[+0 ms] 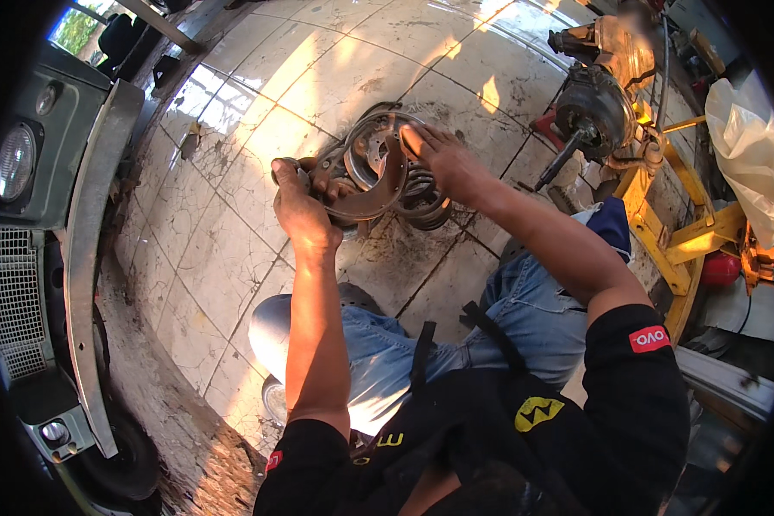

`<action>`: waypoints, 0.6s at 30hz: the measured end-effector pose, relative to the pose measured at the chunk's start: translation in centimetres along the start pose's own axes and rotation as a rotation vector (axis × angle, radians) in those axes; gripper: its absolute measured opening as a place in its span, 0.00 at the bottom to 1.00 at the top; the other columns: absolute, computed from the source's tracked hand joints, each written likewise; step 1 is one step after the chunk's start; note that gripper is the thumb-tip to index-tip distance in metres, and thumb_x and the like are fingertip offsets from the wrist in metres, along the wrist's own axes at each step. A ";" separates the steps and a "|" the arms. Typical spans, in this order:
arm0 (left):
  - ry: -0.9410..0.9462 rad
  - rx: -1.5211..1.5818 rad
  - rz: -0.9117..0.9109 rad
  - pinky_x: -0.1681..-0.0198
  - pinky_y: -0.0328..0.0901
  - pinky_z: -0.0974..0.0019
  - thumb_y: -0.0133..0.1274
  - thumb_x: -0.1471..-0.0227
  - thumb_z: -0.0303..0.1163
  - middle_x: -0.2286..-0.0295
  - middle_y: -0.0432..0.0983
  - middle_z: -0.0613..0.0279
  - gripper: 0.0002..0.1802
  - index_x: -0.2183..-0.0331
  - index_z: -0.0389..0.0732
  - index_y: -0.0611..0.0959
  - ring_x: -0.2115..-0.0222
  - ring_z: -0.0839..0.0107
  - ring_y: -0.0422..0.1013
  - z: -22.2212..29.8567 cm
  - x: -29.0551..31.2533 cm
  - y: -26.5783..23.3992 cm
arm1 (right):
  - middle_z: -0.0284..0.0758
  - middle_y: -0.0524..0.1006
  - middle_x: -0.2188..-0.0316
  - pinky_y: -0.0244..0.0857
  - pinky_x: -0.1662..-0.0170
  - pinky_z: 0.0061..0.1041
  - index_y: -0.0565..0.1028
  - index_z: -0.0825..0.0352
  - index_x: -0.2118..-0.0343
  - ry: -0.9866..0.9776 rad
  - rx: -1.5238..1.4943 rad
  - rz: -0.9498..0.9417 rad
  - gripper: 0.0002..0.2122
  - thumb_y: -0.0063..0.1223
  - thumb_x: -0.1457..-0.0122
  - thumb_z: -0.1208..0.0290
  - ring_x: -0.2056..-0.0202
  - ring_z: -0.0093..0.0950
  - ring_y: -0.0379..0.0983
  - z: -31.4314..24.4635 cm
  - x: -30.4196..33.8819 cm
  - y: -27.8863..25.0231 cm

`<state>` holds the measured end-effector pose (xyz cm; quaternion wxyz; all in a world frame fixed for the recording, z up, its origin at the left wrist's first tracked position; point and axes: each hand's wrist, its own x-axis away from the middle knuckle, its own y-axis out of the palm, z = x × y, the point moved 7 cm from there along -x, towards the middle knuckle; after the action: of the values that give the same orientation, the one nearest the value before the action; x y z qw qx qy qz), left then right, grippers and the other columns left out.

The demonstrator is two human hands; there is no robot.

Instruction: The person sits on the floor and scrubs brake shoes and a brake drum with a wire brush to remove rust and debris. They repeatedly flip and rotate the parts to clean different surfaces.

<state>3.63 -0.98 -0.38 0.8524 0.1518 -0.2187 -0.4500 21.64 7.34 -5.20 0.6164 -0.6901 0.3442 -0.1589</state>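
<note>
Between my two hands is a curved, rusty brown brake shoe, its bend toward me. My left hand is closed around its left end, thumb on top. At the shoe's upper right end, my right hand grips with the fingers pressed together. Under and beyond the shoe, a round metal ring-shaped part lies on the floor. A dark coil spring sits just below my right hand. Other rusty parts in the pile are partly hidden by the shoe and my left hand.
A vehicle front with a curved metal bumper stands at the left. At the far right, a greasy axle assembly rests near a yellow metal stand. A white plastic sheet hangs beside it. The tiled floor is cracked and stained.
</note>
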 end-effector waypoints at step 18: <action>0.020 0.023 0.030 0.75 0.61 0.65 0.31 0.37 0.54 0.82 0.59 0.68 0.26 0.66 0.39 0.69 0.81 0.73 0.58 0.5 0.4 -0.5 | 0.42 0.55 0.37 0.44 0.34 0.35 0.56 0.68 0.39 0.000 -0.158 0.033 0.28 0.42 0.45 0.81 0.36 0.40 0.48 -0.6 0.9 0.3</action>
<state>3.27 -1.59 -0.07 0.8593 0.1628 -0.2177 -0.4332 21.82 6.28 -5.55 0.5626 -0.7309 0.3669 -0.1212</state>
